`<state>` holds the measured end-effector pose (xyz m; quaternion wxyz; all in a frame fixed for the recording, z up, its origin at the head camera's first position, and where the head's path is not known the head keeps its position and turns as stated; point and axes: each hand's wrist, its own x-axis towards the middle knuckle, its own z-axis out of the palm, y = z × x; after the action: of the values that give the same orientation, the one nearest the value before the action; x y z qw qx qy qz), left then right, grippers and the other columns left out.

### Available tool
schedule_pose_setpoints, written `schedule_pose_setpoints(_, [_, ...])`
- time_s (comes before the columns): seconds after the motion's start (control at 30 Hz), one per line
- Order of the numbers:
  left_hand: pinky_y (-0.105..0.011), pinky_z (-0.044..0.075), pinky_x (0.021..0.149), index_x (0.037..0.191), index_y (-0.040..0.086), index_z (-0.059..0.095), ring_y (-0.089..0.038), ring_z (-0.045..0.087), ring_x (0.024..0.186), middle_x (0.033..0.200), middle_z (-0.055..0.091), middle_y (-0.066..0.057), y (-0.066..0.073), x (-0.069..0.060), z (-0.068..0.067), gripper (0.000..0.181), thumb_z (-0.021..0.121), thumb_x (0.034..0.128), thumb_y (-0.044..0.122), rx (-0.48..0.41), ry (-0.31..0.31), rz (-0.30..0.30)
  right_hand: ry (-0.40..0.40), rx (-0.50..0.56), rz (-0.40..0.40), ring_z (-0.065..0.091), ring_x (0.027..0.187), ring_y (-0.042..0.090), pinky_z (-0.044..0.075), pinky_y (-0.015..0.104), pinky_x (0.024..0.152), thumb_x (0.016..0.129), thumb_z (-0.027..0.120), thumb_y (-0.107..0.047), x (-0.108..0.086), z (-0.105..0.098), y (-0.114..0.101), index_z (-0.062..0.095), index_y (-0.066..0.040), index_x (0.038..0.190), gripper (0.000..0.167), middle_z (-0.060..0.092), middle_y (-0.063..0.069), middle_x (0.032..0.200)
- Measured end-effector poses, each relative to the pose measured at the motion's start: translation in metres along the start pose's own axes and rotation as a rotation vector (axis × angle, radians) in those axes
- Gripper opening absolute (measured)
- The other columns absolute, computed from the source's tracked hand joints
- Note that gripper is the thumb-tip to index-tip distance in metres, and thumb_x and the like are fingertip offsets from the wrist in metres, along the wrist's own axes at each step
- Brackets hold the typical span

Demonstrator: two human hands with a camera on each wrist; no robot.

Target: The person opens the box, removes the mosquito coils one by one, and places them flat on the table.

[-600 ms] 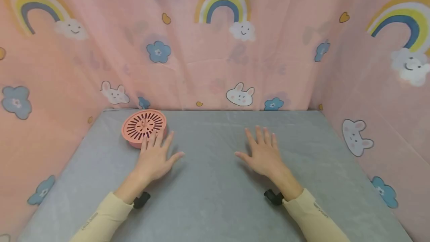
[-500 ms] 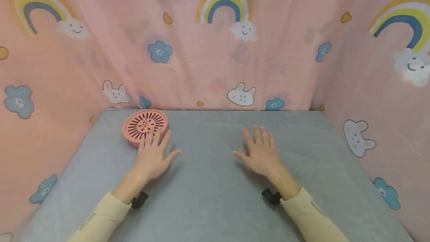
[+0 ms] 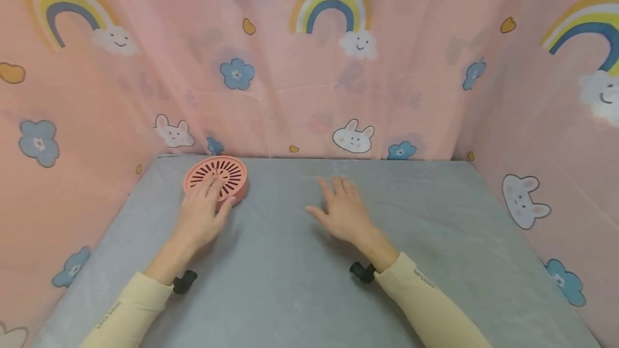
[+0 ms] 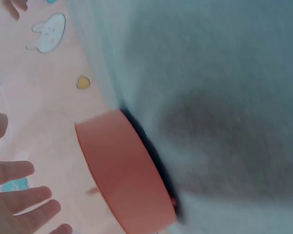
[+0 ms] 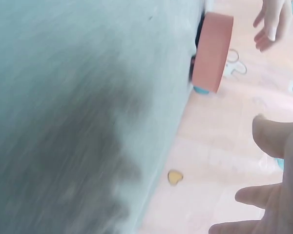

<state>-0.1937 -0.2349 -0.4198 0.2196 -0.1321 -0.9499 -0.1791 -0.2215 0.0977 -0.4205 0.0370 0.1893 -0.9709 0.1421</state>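
Note:
At the table's far left sits a round pink box point(image 3: 237, 172) with radial slots in its top, like a mosquito coil holder. My left hand point(image 3: 199, 218) hovers over the box's near left side, its fingers extended and hiding part of the slotted top. In the left wrist view a gap separates that hand point(image 4: 22, 207) from the box's smooth side wall point(image 4: 124, 170). My right hand point(image 3: 345, 215) is held above the middle of the table, fingers straight and thumb out, with nothing in it. The right wrist view has the box point(image 5: 212, 53) farther off, beyond the right thumb.
A grey cloth-covered table point(image 3: 290, 283) lies under both hands. Pink printed curtain point(image 3: 290, 106) encloses its back and both sides, close behind the box. A black wrist camera point(image 3: 185, 282) shows under the left wrist, another black camera point(image 3: 362, 272) under the right.
Both hands have moved left; the left one now reaches farther over the box. The head view has turned slightly left, while the box stays in its place on the table.

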Motion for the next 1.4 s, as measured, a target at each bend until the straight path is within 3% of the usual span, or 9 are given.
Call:
schedule_pose_setpoints(0.2, [-0.066, 0.04, 0.102, 0.133, -0.008, 0.059, -0.048, 0.051, 0.125, 0.134, 0.057, -0.029, -0.014, 0.001, -0.006, 0.043, 0.061, 0.0996, 0.019, -0.023, 0.082, -0.002, -0.027, 0.063, -0.021, 0.026, 0.149, 0.044, 0.023, 0.057, 0.12, 0.103, 0.047, -0.058, 0.018, 0.006, -0.021, 0.031, -0.01, 0.16, 0.076, 0.031, 0.026, 0.16])
schedule_pose_setpoints(0.33, [-0.065, 0.038, 0.104, 0.131, -0.01, 0.059, -0.049, 0.051, 0.123, 0.131, 0.057, -0.031, -0.025, 0.002, -0.01, 0.042, 0.06, 0.1007, 0.019, -0.022, 0.088, -0.055, -0.03, 0.129, -0.026, 0.03, 0.148, 0.04, 0.027, 0.055, 0.119, 0.104, 0.049, -0.054, 0.031, 0.008, -0.036, 0.032, -0.009, 0.159, 0.073, 0.033, 0.024, 0.159])
schedule_pose_setpoints(0.67, [-0.068, 0.029, 0.111, 0.142, -0.01, 0.049, -0.055, 0.039, 0.133, 0.143, 0.044, -0.036, -0.052, 0.006, -0.013, 0.048, 0.051, 0.1059, 0.022, -0.061, -0.008, -0.213, -0.003, 0.259, -0.055, 0.043, 0.14, 0.031, 0.037, 0.047, 0.115, 0.104, 0.051, -0.048, 0.062, 0.02, -0.064, 0.037, -0.009, 0.156, 0.067, 0.044, 0.015, 0.153])
schedule_pose_setpoints(0.93, [-0.073, 0.025, 0.11, 0.151, -0.007, 0.038, -0.06, 0.028, 0.138, 0.151, 0.03, -0.039, -0.07, 0.013, -0.016, 0.058, 0.041, 0.1088, 0.033, -0.087, -0.157, -0.329, -0.057, 0.382, -0.01, 0.041, 0.143, 0.028, 0.036, 0.045, 0.116, 0.104, 0.053, -0.047, 0.084, 0.025, -0.088, 0.037, -0.012, 0.157, 0.066, 0.041, 0.012, 0.156])
schedule_pose_setpoints(1.13, [-0.074, 0.023, 0.111, 0.153, -0.006, 0.034, -0.059, 0.025, 0.141, 0.154, 0.025, -0.039, -0.079, 0.02, -0.018, 0.059, 0.038, 0.1094, 0.034, -0.161, -0.182, -0.405, -0.065, 0.423, 0.002, 0.04, 0.144, 0.025, 0.036, 0.043, 0.116, 0.104, 0.053, -0.046, 0.103, 0.034, -0.106, 0.039, -0.014, 0.156, 0.064, 0.041, 0.011, 0.157])
schedule_pose_setpoints(1.4, [-0.065, 0.03, 0.113, 0.157, -0.003, 0.03, -0.052, 0.033, 0.141, 0.156, 0.03, -0.032, -0.087, 0.024, -0.006, 0.057, 0.038, 0.1108, 0.03, -0.329, -0.22, -0.51, -0.092, 0.562, 0.028, 0.038, 0.146, 0.025, 0.033, 0.043, 0.118, 0.104, 0.058, -0.036, 0.113, 0.053, -0.12, 0.044, -0.014, 0.154, 0.056, 0.044, 0.008, 0.156])
